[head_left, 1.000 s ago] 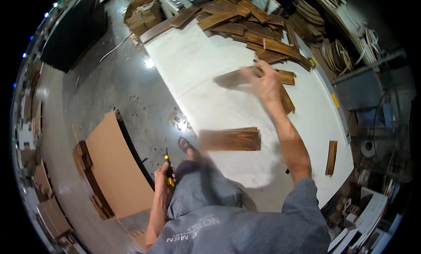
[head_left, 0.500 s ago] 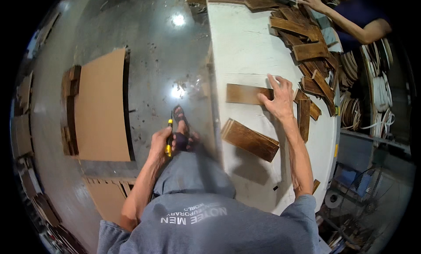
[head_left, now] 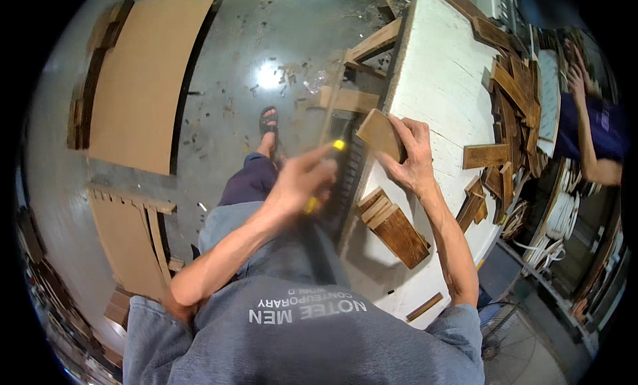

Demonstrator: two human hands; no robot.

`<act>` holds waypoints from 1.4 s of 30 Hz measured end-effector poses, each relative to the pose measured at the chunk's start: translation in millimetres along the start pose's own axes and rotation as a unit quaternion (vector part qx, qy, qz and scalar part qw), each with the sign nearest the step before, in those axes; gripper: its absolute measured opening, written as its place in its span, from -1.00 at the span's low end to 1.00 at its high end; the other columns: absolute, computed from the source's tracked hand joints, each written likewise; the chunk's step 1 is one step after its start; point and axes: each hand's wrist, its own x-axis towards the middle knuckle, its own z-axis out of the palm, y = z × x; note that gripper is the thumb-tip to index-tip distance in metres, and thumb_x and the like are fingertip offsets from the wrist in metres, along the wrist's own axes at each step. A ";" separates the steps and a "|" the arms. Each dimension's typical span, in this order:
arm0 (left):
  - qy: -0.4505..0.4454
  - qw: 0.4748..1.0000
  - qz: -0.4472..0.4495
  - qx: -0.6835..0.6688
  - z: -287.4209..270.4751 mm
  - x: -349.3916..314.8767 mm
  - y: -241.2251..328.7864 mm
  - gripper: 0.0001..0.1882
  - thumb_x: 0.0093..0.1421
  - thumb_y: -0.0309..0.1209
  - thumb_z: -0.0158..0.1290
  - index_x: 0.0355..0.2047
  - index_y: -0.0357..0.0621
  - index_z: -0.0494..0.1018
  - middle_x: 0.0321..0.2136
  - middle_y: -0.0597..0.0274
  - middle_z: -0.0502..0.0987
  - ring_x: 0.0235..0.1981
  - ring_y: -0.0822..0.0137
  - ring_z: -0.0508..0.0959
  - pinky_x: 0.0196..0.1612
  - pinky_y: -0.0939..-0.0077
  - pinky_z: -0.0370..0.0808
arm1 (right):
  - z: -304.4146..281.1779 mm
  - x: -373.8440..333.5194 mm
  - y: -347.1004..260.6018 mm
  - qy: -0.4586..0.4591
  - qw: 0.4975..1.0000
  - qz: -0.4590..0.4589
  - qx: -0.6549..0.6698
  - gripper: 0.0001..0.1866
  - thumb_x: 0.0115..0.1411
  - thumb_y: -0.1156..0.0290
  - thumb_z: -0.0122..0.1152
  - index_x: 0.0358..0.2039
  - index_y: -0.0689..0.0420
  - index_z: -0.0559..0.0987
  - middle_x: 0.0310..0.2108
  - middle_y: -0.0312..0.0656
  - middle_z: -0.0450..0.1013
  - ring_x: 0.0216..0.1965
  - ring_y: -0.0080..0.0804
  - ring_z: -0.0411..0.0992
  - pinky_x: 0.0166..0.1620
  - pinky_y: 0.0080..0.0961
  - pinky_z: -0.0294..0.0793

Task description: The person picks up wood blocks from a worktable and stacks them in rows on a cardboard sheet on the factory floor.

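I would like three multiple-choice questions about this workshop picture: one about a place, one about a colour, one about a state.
1. Where does the wooden block under the right hand rest?
A. at the near edge of the white table
B. on the floor
C. on the cardboard sheet

2. What colour is the handle of the tool in the left hand?
A. red
B. yellow and black
C. green

3. In what state is the left hand?
A. open and flat on the table
B. closed around the tool, blurred by motion
C. hanging empty at the side

Answers:
1 A: the block lies on the edge of the white table, with the right hand upon it.
2 B: yellow shows at both ends of the dark grip.
3 B: the fingers wrap the handle and the hand looks smeared.
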 end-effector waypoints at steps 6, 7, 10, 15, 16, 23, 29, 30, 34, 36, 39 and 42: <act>-0.036 0.999 0.008 -0.006 10.3 5.6 5.8 -0.38 0.37 -0.28 0.01 0.34 -0.38 0.21 -0.52 0.35 0.48 -0.55 0.54 0.49 -0.48 0.58 0.42 | 7.1 0.9 2.9 0.005 1.000 0.010 -0.015 -0.20 -0.07 0.25 0.49 0.24 0.13 0.46 -0.04 0.01 0.41 -0.01 -0.08 0.31 0.09 -0.15 0.37; -0.035 0.999 0.006 -0.008 11.9 7.0 4.4 -0.38 0.37 -0.29 0.01 0.35 -0.36 0.22 -0.51 0.35 0.47 -0.57 0.54 0.47 -0.51 0.60 0.40 | 8.9 0.4 4.7 0.005 1.000 0.011 -0.015 -0.20 -0.06 0.24 0.49 0.24 0.14 0.46 -0.05 0.01 0.41 -0.01 -0.08 0.31 0.09 -0.14 0.37; -0.028 1.000 -0.006 0.003 13.4 11.9 -2.0 -0.39 0.37 -0.30 0.00 0.36 -0.32 0.22 -0.46 0.32 0.45 -0.60 0.55 0.42 -0.57 0.63 0.35 | 8.9 1.9 4.2 0.012 1.000 0.014 -0.022 -0.20 -0.06 0.24 0.49 0.24 0.14 0.46 -0.05 0.01 0.41 -0.01 -0.09 0.30 0.10 -0.14 0.36; -0.008 1.000 -0.020 0.002 17.8 6.6 2.7 -0.40 0.37 -0.29 0.00 0.35 -0.29 0.24 -0.53 0.34 0.44 -0.62 0.57 0.41 -0.57 0.64 0.34 | 11.2 3.0 2.4 0.024 0.999 0.020 -0.031 -0.21 -0.06 0.25 0.49 0.23 0.17 0.48 -0.06 0.01 0.42 -0.01 -0.10 0.30 0.10 -0.15 0.34; -0.005 1.000 -0.023 0.006 18.1 5.6 5.6 -0.40 0.37 -0.28 0.00 0.35 -0.28 0.24 -0.56 0.35 0.44 -0.63 0.58 0.40 -0.58 0.64 0.33 | 12.4 3.0 3.2 0.024 0.999 0.020 -0.032 -0.21 -0.05 0.25 0.49 0.23 0.17 0.48 -0.06 0.01 0.42 -0.01 -0.10 0.30 0.10 -0.15 0.34; -0.020 0.999 -0.023 0.010 18.4 1.5 24.2 -0.30 0.35 -0.24 0.04 0.32 -0.51 0.17 -0.60 0.33 0.47 -0.57 0.55 0.46 -0.46 0.55 0.44 | 13.0 4.8 1.8 0.040 0.999 0.001 -0.036 -0.17 -0.12 0.31 0.50 0.24 0.18 0.47 -0.13 -0.01 0.43 -0.08 -0.11 0.31 0.05 -0.18 0.34; 0.009 0.998 -0.032 0.044 28.2 0.6 27.6 -0.37 0.37 -0.24 -0.02 0.35 -0.34 0.22 -0.65 0.35 0.42 -0.66 0.57 0.38 -0.58 0.63 0.31 | 15.5 3.2 5.2 0.044 0.998 -0.009 -0.036 -0.16 -0.12 0.31 0.51 0.25 0.17 0.46 -0.14 -0.02 0.43 -0.09 -0.12 0.30 0.03 -0.19 0.35; 0.012 0.999 -0.025 0.044 29.6 2.0 27.4 -0.37 0.37 -0.23 -0.02 0.35 -0.35 0.21 -0.65 0.35 0.43 -0.66 0.57 0.39 -0.58 0.63 0.31 | 15.5 2.2 5.9 0.045 0.998 -0.007 -0.034 -0.15 -0.12 0.30 0.51 0.25 0.17 0.46 -0.14 -0.02 0.43 -0.09 -0.13 0.30 0.02 -0.19 0.34; 0.000 0.997 -0.058 0.056 27.5 2.2 40.9 -0.32 0.32 -0.25 0.02 0.31 -0.48 0.20 -0.52 0.17 0.53 -0.56 0.46 0.51 -0.42 0.46 0.48 | 16.8 0.2 7.6 0.050 0.998 -0.001 -0.026 -0.14 -0.12 0.28 0.52 0.25 0.17 0.46 -0.15 -0.04 0.43 -0.11 -0.15 0.30 0.01 -0.20 0.34; 0.010 0.997 -0.046 0.056 30.4 3.6 37.5 -0.34 0.35 -0.24 0.00 0.34 -0.43 0.20 -0.60 0.27 0.47 -0.63 0.53 0.44 -0.53 0.57 0.38 | 17.0 0.9 8.3 0.053 0.998 -0.003 -0.024 -0.14 -0.12 0.27 0.53 0.25 0.17 0.47 -0.15 -0.04 0.44 -0.12 -0.16 0.30 0.00 -0.21 0.34; 0.019 0.998 -0.051 0.042 31.8 6.2 32.4 -0.34 0.37 -0.23 -0.01 0.36 -0.39 0.17 -0.64 0.31 0.44 -0.67 0.56 0.40 -0.60 0.63 0.33 | 14.6 4.3 7.4 0.054 0.998 -0.009 -0.027 -0.15 -0.12 0.27 0.53 0.24 0.18 0.47 -0.15 -0.04 0.44 -0.12 -0.16 0.30 -0.01 -0.22 0.34; 0.036 0.998 -0.042 0.014 32.3 10.0 21.4 -0.40 0.37 -0.23 0.01 0.27 -0.42 0.29 -0.62 0.31 0.45 -0.67 0.55 0.40 -0.61 0.61 0.33 | 14.8 5.3 7.2 0.055 0.998 -0.007 -0.027 -0.16 -0.13 0.28 0.53 0.23 0.20 0.48 -0.15 -0.04 0.44 -0.12 -0.16 0.31 -0.01 -0.22 0.34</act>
